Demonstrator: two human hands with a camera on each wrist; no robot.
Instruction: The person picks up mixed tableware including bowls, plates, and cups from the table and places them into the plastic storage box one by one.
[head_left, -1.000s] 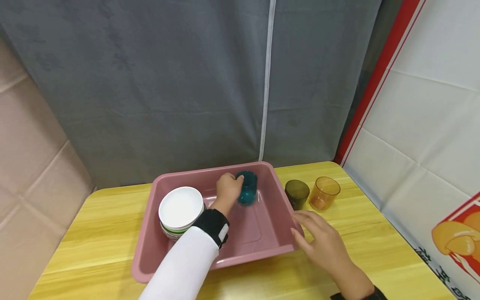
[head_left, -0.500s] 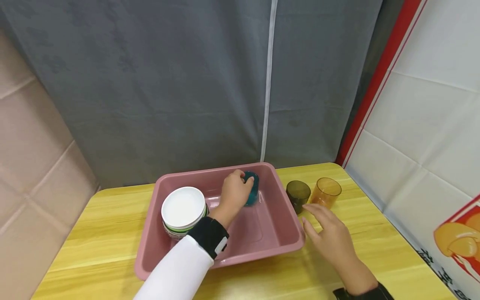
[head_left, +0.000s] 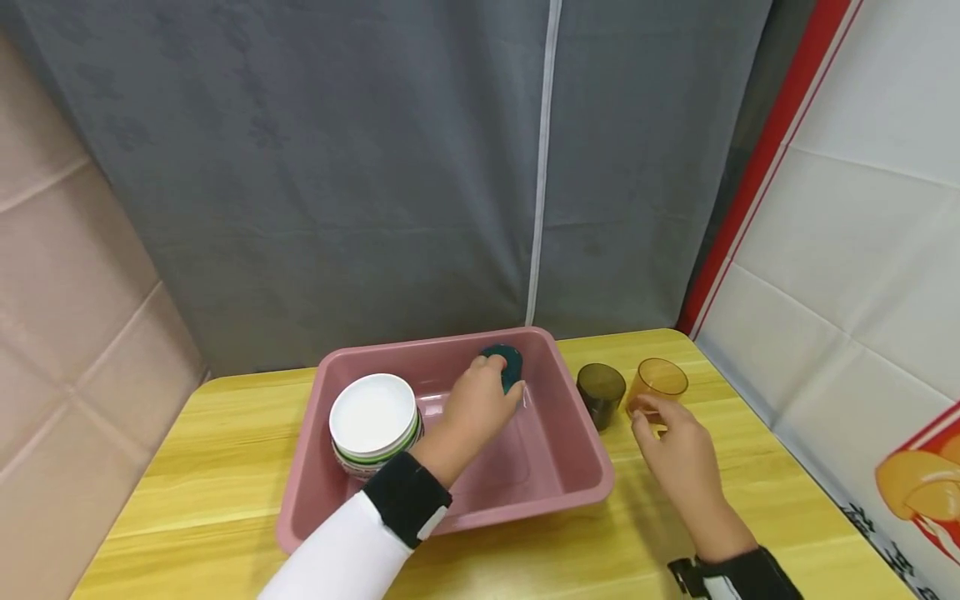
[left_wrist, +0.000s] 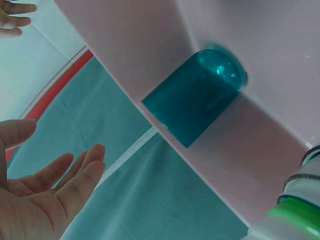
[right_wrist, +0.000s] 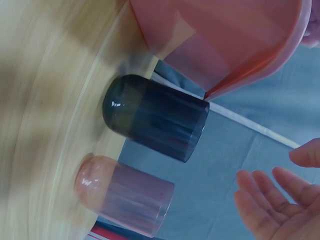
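Observation:
Inside the pink basin, a teal glass tumbler stands upright in the far right corner. My left hand is above it with fingers loosely spread, and the left wrist view shows a gap between fingers and tumbler. To the right of the basin, an amber tumbler and a dark olive tumbler stand side by side on the table. My right hand hovers near the amber one, overlapping it in the head view. In the right wrist view its relaxed fingers are apart from both tumblers.
A stack of bowls, white on top with a green band below, sits in the basin's left half. The yellow wooden table ends at a grey curtain behind. A white panel borders the right side.
My left hand has let go of the teal tumbler and lifted slightly above it. My right hand has left the basin's right rim and moved right toward the amber tumbler.

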